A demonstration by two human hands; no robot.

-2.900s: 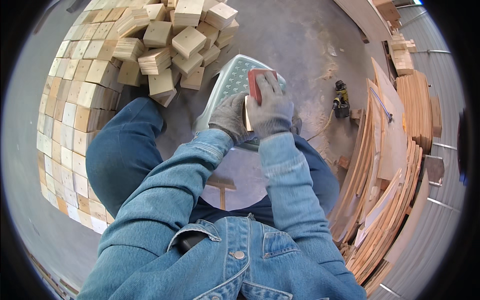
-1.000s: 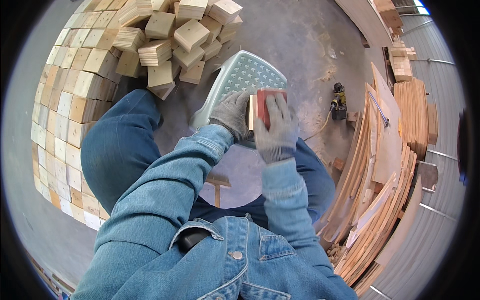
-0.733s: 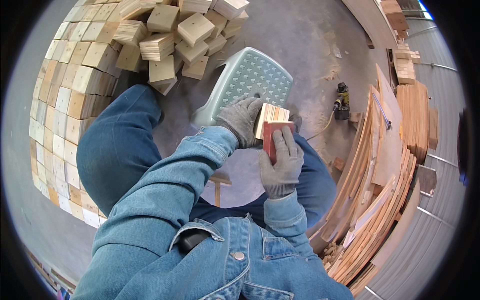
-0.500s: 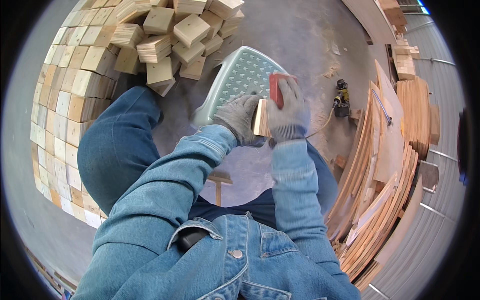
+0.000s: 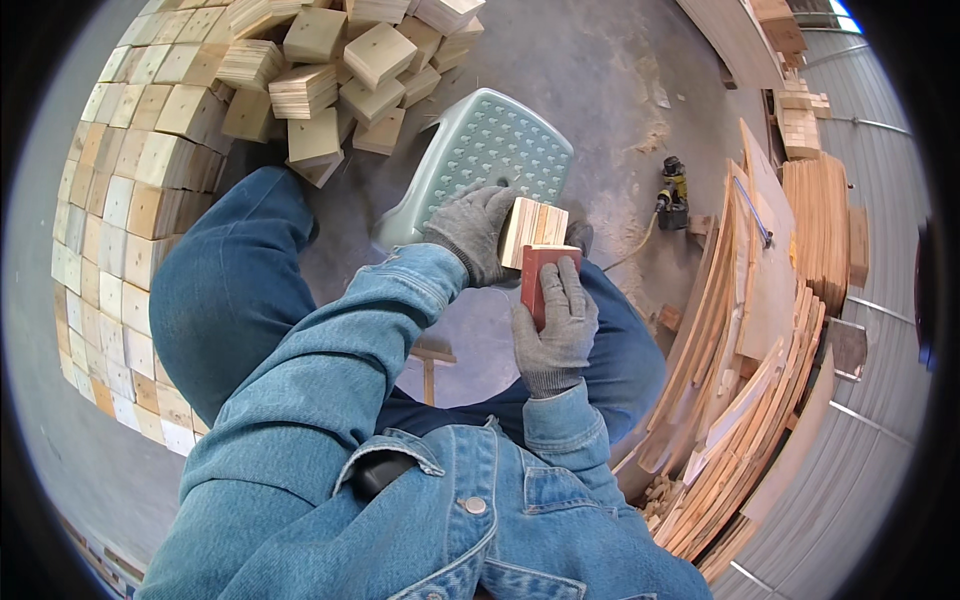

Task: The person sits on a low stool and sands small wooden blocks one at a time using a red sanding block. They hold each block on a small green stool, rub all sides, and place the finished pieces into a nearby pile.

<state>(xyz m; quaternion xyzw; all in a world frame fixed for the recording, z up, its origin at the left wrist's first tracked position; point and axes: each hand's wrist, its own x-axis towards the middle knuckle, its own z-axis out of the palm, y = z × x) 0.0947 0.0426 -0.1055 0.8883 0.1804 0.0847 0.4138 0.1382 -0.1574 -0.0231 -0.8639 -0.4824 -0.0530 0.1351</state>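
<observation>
In my gloved left hand (image 5: pixel 470 232), a laminated plywood block (image 5: pixel 534 226) is held with its striped layered edge showing, just over the near side of a pale green plastic stool (image 5: pixel 508 143). My gloved right hand (image 5: pixel 560 335) grips a red sanding block (image 5: pixel 533 290), its fingers laid along the face. The upper end of the sanding block meets the lower edge of the plywood block. Both hands are wrapped round what they hold, and the left thumb is partly hidden.
Stacked wood blocks (image 5: pixel 130 210) form a wall on the left, with a loose heap of blocks (image 5: pixel 375 60) beyond. A yellow and black power tool (image 5: pixel 674 192) sits on the floor at right, near leaning plywood offcuts (image 5: pixel 770 310). Below my hands is a small wooden piece (image 5: pixel 432 353).
My right hand has drawn back toward me with the sanding block, from the block's far side to its near edge. The plywood block is now tilted to show more of its layered side.
</observation>
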